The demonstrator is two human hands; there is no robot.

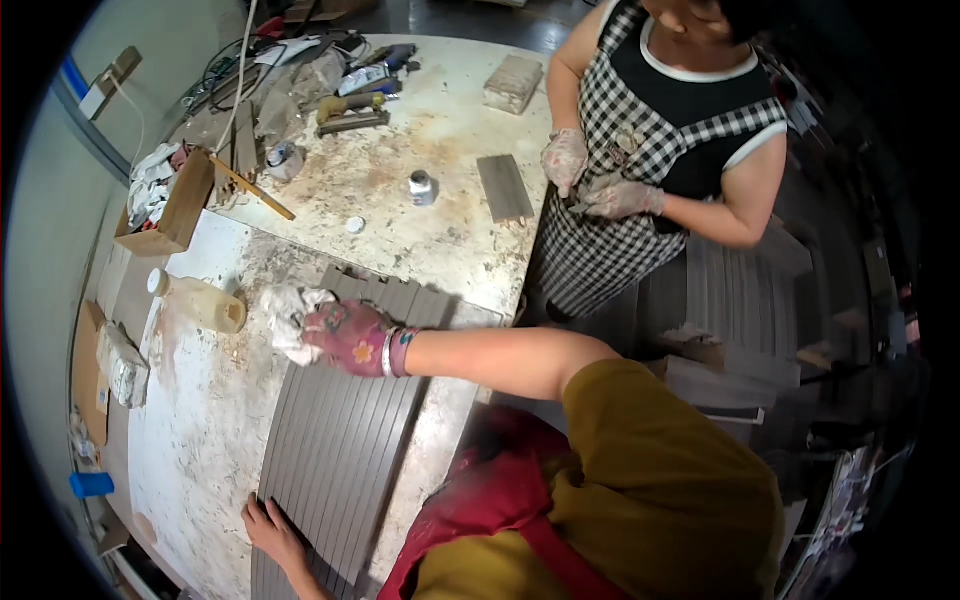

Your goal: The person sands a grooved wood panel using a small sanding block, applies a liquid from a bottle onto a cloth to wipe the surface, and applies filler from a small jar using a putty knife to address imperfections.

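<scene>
A grey-brown grooved panel [335,430], ribbed along its length, lies on the paint-stained white worktable [200,440]. In a purple flowered glove, my right hand [352,338] is closed on a crumpled white cloth [290,318] at the panel's far end. The cloth overhangs the panel's left edge there. My bare left hand [275,535] rests with fingers stretched on the panel's left edge, nearer to me. Just left of the cloth lies a translucent bottle [205,303] with a white cap, on its side.
Across the table a co-worker [650,140] in a checked apron stands with gloved hands together. A small open jar [422,188], a short grey board [505,188] and a wrapped block [513,84] stand there. Tools clutter the back left, beside a cardboard box [180,205] of rags.
</scene>
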